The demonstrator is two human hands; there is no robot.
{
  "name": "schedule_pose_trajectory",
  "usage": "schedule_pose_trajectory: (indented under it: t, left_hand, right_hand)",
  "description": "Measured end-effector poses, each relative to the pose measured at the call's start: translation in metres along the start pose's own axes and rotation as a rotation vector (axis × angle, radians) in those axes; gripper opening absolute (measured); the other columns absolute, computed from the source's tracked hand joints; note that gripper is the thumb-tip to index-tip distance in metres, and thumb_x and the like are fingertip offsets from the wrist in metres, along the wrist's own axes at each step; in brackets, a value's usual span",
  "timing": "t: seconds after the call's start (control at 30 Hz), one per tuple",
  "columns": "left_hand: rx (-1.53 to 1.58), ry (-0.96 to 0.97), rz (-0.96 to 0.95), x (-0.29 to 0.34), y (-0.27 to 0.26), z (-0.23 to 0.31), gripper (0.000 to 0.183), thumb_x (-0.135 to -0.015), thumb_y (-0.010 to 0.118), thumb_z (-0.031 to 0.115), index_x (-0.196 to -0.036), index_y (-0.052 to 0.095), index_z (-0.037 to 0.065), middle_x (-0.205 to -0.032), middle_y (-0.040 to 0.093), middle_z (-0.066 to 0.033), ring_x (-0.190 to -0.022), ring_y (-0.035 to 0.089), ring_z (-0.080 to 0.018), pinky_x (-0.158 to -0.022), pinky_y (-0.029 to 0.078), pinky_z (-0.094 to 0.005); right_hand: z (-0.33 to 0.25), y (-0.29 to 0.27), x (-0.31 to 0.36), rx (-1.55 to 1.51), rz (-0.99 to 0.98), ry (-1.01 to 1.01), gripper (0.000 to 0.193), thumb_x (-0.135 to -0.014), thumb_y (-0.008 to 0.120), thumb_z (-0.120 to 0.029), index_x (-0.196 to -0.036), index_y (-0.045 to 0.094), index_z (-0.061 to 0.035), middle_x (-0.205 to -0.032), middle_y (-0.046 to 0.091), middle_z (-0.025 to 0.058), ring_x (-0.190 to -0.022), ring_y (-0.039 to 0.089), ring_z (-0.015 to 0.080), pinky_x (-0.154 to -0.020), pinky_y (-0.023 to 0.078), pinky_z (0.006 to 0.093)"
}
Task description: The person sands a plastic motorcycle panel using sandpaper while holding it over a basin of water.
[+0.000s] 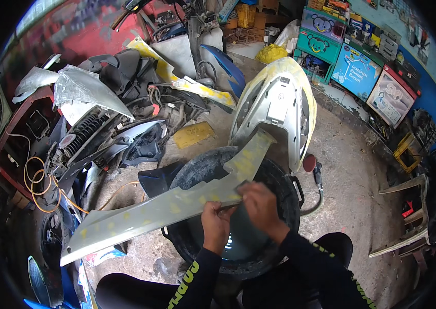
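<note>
While the person sits low at the bottom of the frame, knees in dark trousers either side, the left hand (216, 222) grips the lower edge of a long grey body panel (166, 206) dabbed with yellowish filler, steadying it across a black tub (280, 195) of water at centre. The right hand (260, 202) lies flat on the panel, seemingly pressing a small sanding pad, though what it holds is mostly hidden. This looks like wet-sanding the filler; the next stroke calls for even pressure along the patches. Beyond stands a silver-and-yellow scooter fairing (280, 108); stripped scooter parts (105, 123) crowd the upper left.
</note>
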State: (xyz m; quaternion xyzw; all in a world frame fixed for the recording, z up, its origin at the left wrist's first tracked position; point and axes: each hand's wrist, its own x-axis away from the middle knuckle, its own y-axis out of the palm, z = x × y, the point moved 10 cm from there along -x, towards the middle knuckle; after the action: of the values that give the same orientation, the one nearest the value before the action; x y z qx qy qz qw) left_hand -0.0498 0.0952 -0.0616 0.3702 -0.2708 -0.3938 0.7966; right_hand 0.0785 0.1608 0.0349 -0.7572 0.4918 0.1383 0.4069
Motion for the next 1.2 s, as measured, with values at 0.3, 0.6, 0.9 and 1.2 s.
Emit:
schedule_pose_trajectory:
  t: [0.3,0.6,0.9,1.2]
  left_hand:
    - [-0.024,-0.022,0.066,0.006,-0.001,0.003,0.020,-0.092,0.047,0.013,-0.105,0.057,0.001,-0.112,0.063,-0.0126,-0.107,0.064,-0.0278,-0.096,0.051,-0.0456]
    - [-0.033,-0.019,0.056,0.004,-0.001,0.001,0.021,-0.091,0.048,0.011,-0.105,0.057,0.000,-0.111,0.064,-0.0127,-0.107,0.064,-0.0280,-0.095,0.052,-0.0447]
    - [-0.128,-0.044,0.084,0.004,-0.006,-0.002,0.031,-0.088,0.049,0.017,-0.116,0.056,0.004,-0.116,0.061,-0.0104,-0.112,0.060,-0.0290,-0.095,0.050,-0.0458]
    - [-0.107,-0.018,-0.021,0.002,0.004,-0.004,0.032,-0.087,0.049,0.014,-0.115,0.058,0.003,-0.117,0.062,-0.0109,-0.111,0.061,-0.0282,-0.097,0.050,-0.0467]
  right_hand:
    - [-0.014,0.003,0.002,0.069,-0.016,-0.019,0.016,-0.088,0.058,-0.002,-0.095,0.072,0.0018,-0.096,0.070,0.0166,-0.091,0.066,0.0333,-0.084,0.052,0.0401]
    - [-0.016,0.000,0.004,0.099,0.031,-0.080,0.014,-0.090,0.057,-0.001,-0.095,0.069,0.0029,-0.094,0.065,0.0174,-0.088,0.062,0.0366,-0.078,0.050,0.0433]
    - [0.014,0.001,0.000,0.191,-0.020,0.038,0.013,-0.088,0.058,-0.002,-0.095,0.069,0.0025,-0.097,0.064,0.0160,-0.092,0.062,0.0350,-0.080,0.050,0.0429]
    - [0.000,0.001,0.004,0.183,-0.034,-0.001,0.017,-0.089,0.059,-0.004,-0.100,0.069,0.0030,-0.102,0.063,0.0172,-0.097,0.061,0.0355,-0.084,0.050,0.0430]
